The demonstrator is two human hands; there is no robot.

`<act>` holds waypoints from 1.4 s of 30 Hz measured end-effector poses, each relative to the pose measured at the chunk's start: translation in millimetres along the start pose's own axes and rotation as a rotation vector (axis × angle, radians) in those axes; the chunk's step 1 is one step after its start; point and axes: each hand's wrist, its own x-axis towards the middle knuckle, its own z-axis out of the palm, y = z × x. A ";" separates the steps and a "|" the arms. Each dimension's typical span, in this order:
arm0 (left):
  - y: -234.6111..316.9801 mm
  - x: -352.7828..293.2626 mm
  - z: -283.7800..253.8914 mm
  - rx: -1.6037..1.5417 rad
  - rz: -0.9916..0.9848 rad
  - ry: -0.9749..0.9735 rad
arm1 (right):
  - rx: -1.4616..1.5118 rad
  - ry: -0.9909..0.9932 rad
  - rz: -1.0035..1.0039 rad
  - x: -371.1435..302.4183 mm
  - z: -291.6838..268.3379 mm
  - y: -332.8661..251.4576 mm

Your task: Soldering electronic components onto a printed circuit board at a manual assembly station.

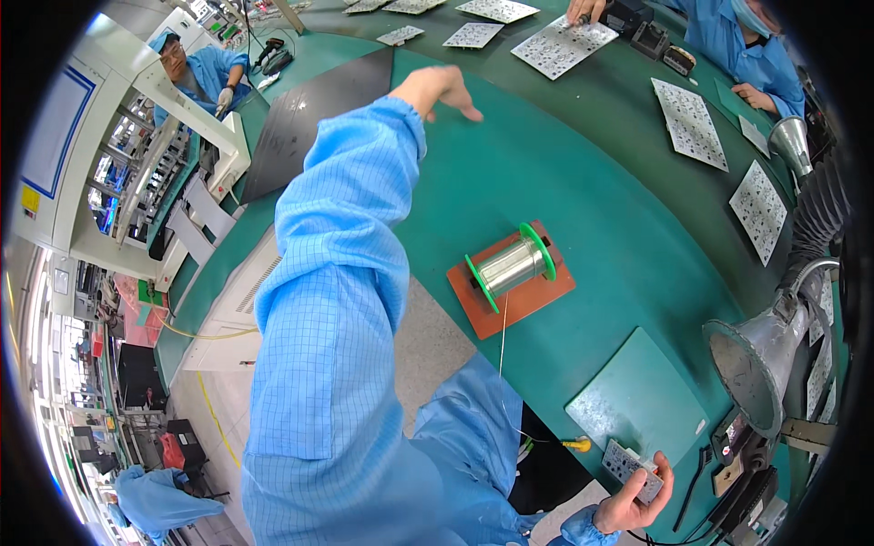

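My left arm, in a blue checked sleeve, stretches far across the green table. My left hand (442, 91) is over the bare green surface beside a black mat (314, 123); its fingers are apart and nothing shows in them. Low on the right, my right hand (633, 496) grips a small circuit board (632, 470) between thumb and fingers, at the table's near edge. A solder wire spool (512, 267) with green flanges sits on a reddish-brown plate (464, 302). Its wire runs down toward a small yellow tip (577, 445) near the right hand.
A light green pad (637, 382) lies beyond the right hand. A metal fume funnel (751, 373) stands at the right. Circuit board panels (689, 123) lie along the dark strip, where a co-worker's hand (585, 11) touches one panel (563, 47). A white machine (118, 136) is at left.
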 end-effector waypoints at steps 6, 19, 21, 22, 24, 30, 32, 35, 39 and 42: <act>12.1 -24.6 23.7 0.141 0.097 -0.131 | 0.059 -0.021 0.023 -1.6 1.0 -0.9; -2.5 -26.2 4.9 -0.142 0.040 -0.139 | 0.034 -0.032 0.019 0.1 2.8 1.0; -6.0 -25.5 -18.3 -0.128 0.059 0.005 | 0.000 -0.024 -0.027 0.7 2.1 0.8; 5.2 -22.0 -22.6 -0.081 0.056 0.004 | 0.023 0.004 0.058 -0.9 -1.6 -3.2; -3.2 -21.8 -34.9 -0.019 0.023 0.030 | 0.033 -0.018 0.053 0.6 3.1 -3.6; -8.2 2.0 42.9 -0.172 0.086 -0.104 | 0.009 0.019 -0.076 9.2 12.5 -10.8; -8.6 -9.2 49.1 -0.102 0.083 -0.055 | 0.077 0.048 -0.171 8.7 15.7 -11.2; -0.1 -12.1 45.9 -0.091 0.098 -0.049 | 0.054 0.036 -0.111 6.0 12.8 -14.5; -2.4 -15.7 47.7 -0.049 0.086 -0.054 | 0.096 0.030 -0.164 5.8 10.5 -9.7; 0.8 -17.2 48.5 -0.058 0.077 -0.053 | 0.082 0.041 -0.096 3.6 10.6 -12.2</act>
